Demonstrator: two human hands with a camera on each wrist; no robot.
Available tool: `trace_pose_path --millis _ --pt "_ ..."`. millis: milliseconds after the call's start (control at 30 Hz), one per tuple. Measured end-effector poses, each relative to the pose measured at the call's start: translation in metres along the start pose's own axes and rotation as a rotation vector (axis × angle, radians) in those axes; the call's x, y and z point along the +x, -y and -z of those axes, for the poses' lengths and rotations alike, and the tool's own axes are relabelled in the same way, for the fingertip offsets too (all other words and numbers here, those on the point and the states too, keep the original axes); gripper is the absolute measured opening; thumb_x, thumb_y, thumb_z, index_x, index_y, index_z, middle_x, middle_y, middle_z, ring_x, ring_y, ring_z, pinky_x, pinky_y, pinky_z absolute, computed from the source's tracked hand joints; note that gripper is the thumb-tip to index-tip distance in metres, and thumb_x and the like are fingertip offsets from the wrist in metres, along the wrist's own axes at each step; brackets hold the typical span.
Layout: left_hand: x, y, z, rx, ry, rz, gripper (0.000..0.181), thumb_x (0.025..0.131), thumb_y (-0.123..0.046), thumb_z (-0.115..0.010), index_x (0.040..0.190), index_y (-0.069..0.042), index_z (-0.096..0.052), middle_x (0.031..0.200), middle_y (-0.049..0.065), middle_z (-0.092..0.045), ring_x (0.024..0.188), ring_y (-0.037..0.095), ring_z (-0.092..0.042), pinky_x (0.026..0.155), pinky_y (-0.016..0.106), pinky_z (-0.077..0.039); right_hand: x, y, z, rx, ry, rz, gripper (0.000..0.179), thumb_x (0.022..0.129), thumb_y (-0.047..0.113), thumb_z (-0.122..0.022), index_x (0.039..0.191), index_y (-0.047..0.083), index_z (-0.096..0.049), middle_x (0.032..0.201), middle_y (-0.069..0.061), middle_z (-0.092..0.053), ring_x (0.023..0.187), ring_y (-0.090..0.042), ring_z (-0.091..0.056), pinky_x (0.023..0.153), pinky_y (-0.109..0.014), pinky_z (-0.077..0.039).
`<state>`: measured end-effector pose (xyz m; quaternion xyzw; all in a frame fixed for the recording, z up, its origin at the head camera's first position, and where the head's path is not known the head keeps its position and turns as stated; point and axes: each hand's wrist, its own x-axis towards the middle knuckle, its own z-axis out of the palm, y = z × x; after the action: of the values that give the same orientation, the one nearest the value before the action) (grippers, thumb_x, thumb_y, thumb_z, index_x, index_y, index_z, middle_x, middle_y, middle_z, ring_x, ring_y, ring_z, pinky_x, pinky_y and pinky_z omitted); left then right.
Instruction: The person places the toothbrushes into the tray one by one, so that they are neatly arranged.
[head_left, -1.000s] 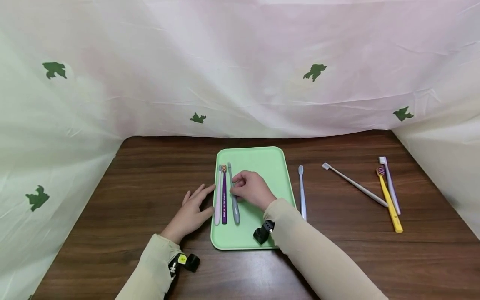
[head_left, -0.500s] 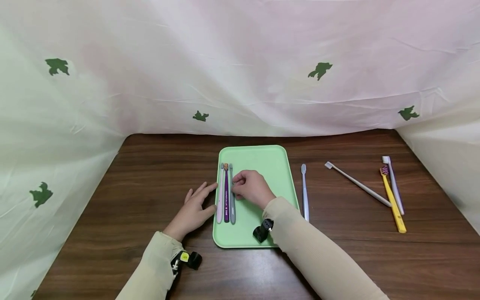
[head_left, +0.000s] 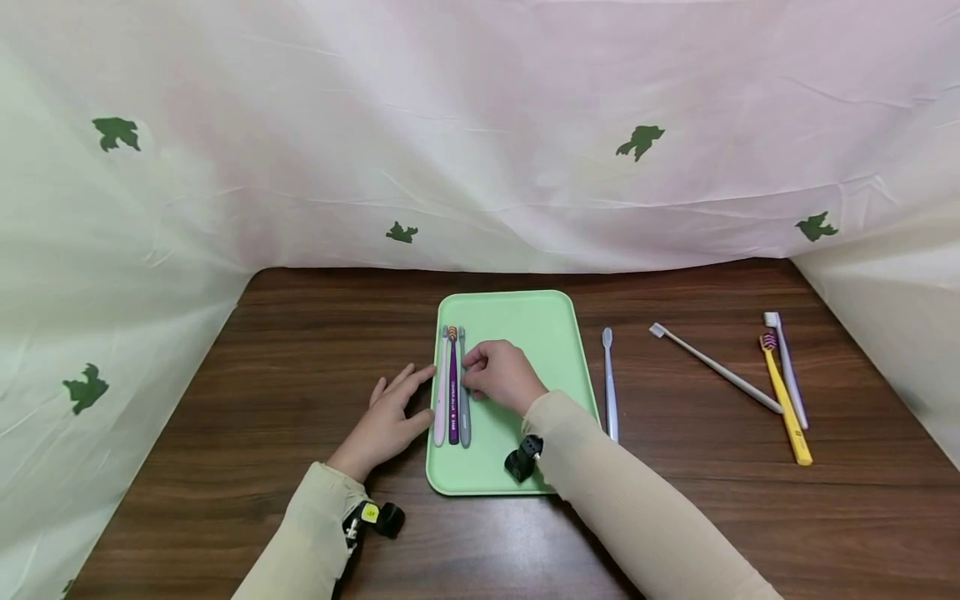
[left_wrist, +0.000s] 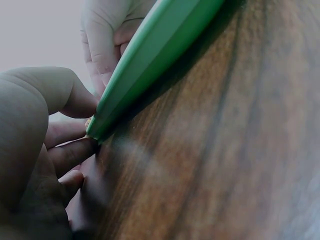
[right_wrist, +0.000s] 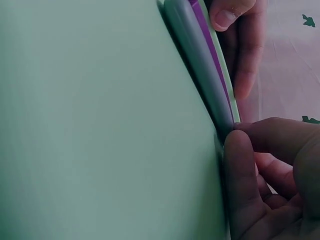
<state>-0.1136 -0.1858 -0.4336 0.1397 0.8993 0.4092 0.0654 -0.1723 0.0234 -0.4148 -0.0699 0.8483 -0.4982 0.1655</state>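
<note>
Right hand (head_left: 504, 379) pinches the grey toothbrush (head_left: 466, 421), lying on the green tray (head_left: 525, 325) beside the purple toothbrush (head_left: 453, 396). Left hand (head_left: 384, 427) — fingers extended, grasping nothing — touches the tray's edge. Step in hand appears to be alignment; next move likely calls for clean release.

Right hand (head_left: 501, 379) pinching gray toothbrush (head_left: 465, 425), left hand (head_left: 385, 427) touching green tray (head_left: 525, 321) (wooden table (head_left: 315, 350) beneath)
</note>
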Motion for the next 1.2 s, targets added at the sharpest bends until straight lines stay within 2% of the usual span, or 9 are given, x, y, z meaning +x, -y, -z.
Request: trace_pose_path --millis 200,567,900,1200 --pt "0.0 0.001 -0.001 0.007 0.004 0.005 0.062 0.094 -0.016 -0.063 0.152 -0.012 -0.045 0.154 0.005 -0.046 0.152 0.028 -0.022 0.121 0.054 0.004 0.002 0.0 0.002 -0.042 0.024 -0.009 0.021 0.089 0.007 -0.072 0.109 0.001 -0.073 0.082 -0.003 -0.07 0.062 -0.014 -0.067 0.063 -0.026 -0.055" --pt "0.001 0.002 -0.003 0.006 0.008 0.006 0.062 0.094 -0.016 -0.064 0.153 -0.012 -0.044 0.155 0.005 -0.045 0.152 0.029 -0.021 0.121 0.054 0.005 -0.002 -0.002 0.007 -0.001 0.033 -0.007 0.025 0.088 0.014 -0.076 0.109 0.002 -0.073 0.086 -0.003 -0.072 0.065 -0.015 -0.069 0.065 -0.029 -0.058" --pt "0.001 0.002 -0.003 0.006 -0.002 0.0 0.062 0.094 -0.016 -0.064 0.152 -0.011 -0.045 0.154 0.005 -0.045 0.152 0.028 -0.022 0.121 0.054 0.004 -0.016 -0.005 0.019 -0.012 -0.001 0.009 0.025 0.089 0.017 -0.076 0.111 0.005 -0.073 0.087 -0.002 -0.07 0.068 -0.016 -0.068 0.07 -0.03 -0.056" --pt "0.001 0.002 -0.002 0.014 0.006 -0.004 0.062 0.095 -0.017 -0.063 0.153 -0.011 -0.043 0.155 0.005 -0.044 0.152 0.029 -0.021 0.121 0.054 0.005 -0.037 -0.008 0.032 0.023 -0.03 0.049 0.028 0.088 0.015 -0.077 0.113 0.003 -0.073 0.087 -0.003 -0.07 0.069 -0.018 -0.069 0.068 -0.031 -0.057"
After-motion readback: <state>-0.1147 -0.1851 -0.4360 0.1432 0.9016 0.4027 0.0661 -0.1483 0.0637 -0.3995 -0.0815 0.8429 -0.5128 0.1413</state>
